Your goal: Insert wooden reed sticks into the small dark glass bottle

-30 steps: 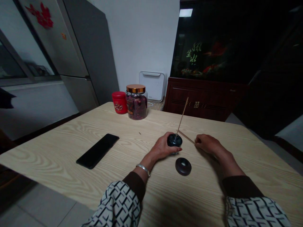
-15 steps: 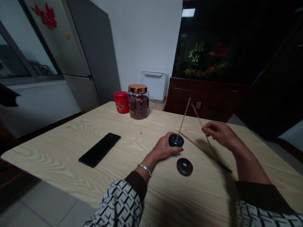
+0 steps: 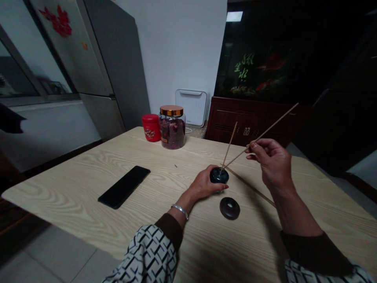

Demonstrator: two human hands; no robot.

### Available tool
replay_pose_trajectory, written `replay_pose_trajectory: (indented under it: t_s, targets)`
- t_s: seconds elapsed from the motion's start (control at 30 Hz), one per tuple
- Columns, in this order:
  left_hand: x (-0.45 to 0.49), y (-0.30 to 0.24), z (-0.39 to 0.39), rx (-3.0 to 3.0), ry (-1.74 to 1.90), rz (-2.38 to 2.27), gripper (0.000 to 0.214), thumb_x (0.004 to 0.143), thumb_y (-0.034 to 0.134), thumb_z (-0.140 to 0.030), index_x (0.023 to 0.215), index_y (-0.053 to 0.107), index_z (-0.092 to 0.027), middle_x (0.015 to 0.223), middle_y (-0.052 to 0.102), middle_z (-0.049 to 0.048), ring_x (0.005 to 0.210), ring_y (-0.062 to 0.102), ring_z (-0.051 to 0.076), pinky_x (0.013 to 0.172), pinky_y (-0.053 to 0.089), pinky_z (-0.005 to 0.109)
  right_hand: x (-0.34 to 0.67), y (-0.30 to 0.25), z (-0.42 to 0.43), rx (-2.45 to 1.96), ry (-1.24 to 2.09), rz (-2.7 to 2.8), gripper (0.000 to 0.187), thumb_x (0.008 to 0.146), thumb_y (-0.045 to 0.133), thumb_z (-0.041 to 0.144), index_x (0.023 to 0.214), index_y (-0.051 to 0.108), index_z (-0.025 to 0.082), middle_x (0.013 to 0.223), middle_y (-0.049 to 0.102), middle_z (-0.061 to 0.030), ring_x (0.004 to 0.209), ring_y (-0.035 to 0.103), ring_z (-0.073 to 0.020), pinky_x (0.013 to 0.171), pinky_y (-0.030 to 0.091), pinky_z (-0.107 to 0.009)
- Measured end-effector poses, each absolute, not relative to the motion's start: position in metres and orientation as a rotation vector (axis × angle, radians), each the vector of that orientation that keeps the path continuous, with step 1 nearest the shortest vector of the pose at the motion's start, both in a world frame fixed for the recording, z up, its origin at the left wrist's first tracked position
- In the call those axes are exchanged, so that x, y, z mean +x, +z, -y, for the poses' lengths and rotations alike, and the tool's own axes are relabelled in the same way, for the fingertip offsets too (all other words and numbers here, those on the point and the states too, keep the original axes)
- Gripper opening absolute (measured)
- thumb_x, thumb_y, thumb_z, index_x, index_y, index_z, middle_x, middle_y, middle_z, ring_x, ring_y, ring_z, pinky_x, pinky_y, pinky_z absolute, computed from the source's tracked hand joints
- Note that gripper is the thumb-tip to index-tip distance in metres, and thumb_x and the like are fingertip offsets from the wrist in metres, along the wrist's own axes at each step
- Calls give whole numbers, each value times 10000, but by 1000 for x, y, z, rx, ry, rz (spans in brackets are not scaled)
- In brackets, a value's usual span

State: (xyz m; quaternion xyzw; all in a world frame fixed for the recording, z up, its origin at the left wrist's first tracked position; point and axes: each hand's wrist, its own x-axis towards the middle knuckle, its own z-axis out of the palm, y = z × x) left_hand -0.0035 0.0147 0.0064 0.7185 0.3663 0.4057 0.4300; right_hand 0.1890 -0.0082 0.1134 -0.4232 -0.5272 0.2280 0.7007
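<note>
My left hand (image 3: 203, 182) is wrapped round a small dark glass reed diffuser bottle (image 3: 219, 177) standing on the table. One reed stick (image 3: 230, 143) leans upright in the bottle's neck. Between the thumb and fingers of my right hand (image 3: 269, 159) is a second reed stick (image 3: 277, 121), slanting up to the right. Its lower end is at the bottle's mouth; whether it is inside I cannot tell. Another reed stick (image 3: 250, 186) lies on the table behind the bottle, under my right hand. A dark round cap with a central hole (image 3: 229, 208) lies in front of the bottle.
A black phone (image 3: 124, 186) lies on the wooden table (image 3: 73, 177) to the left. At the far edge stand a red canister (image 3: 151, 127) and a copper-lidded glass jar (image 3: 172, 129) of dried petals. Behind are a white appliance (image 3: 191, 107) and a dark aquarium (image 3: 265, 51).
My right hand has turned its reed stick from leaning left to slanting up rightward, bringing the lower end to the bottle's mouth. My left hand and the bottle have stayed put.
</note>
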Motion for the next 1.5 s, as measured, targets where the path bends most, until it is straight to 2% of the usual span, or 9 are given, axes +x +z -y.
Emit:
replay_pose_trajectory:
  t_s: [0.23,0.37,0.47,0.57,0.7,0.9,1.27,1.5]
  targets:
    - [-3,8,-14,1798,1017,-911,717,626,866,-426,1234,580,-174,1084,677,93,996,628,250,886,504,381,174,90,3,-1136,732,1456,286,757,752,437,826,629,188,745,663,-12,676,656,-158,589,552,-285]
    - [-3,7,-14,1807,1011,-912,707,636,858,-425,1235,578,-174,1078,676,87,986,623,245,868,496,366,189,86,0,-1296,792,1722,326,824,641,504,877,651,183,821,682,-49,733,661,-185,604,524,-292]
    - [-3,7,-14,1795,1003,-916,732,627,863,-431,1247,574,-172,1100,675,99,1007,622,254,885,492,376,219,82,-6,-1542,565,1933,268,875,561,437,889,668,192,848,700,-64,741,648,-192,639,486,-302]
    - [-4,7,-14,1778,996,-917,743,625,865,-425,1257,568,-172,1113,675,107,1012,625,257,885,493,379,246,68,-13,-1949,225,2107,163,835,587,323,862,695,205,883,719,-81,805,646,-222,675,428,-316]
    - [-3,6,-14,1775,1014,-899,719,628,865,-416,1240,573,-178,1099,680,97,993,630,246,868,498,365,258,44,-19,-2250,187,2180,158,785,619,306,880,713,221,946,724,-92,868,651,-235,663,387,-303]
    - [-1,4,-15,1782,1018,-906,711,626,867,-420,1232,578,-184,1088,686,79,984,634,236,872,504,353,258,31,-22,-2257,259,2154,137,783,589,276,858,691,224,959,715,-80,833,636,-211,635,366,-286]
    - [-2,7,-14,1787,1005,-920,702,630,865,-404,1234,583,-182,1075,688,85,988,639,242,888,506,360,264,26,-25,-2169,358,2103,106,771,623,247,843,694,216,905,722,-49,825,633,-176,684,408,-251]
    - [-2,6,-14,1777,1010,-908,698,627,867,-399,1230,585,-188,1065,686,78,986,636,237,902,502,362,266,24,-25,-2085,439,2076,52,747,636,235,738,673,200,825,717,-47,760,633,-170,680,428,-257]
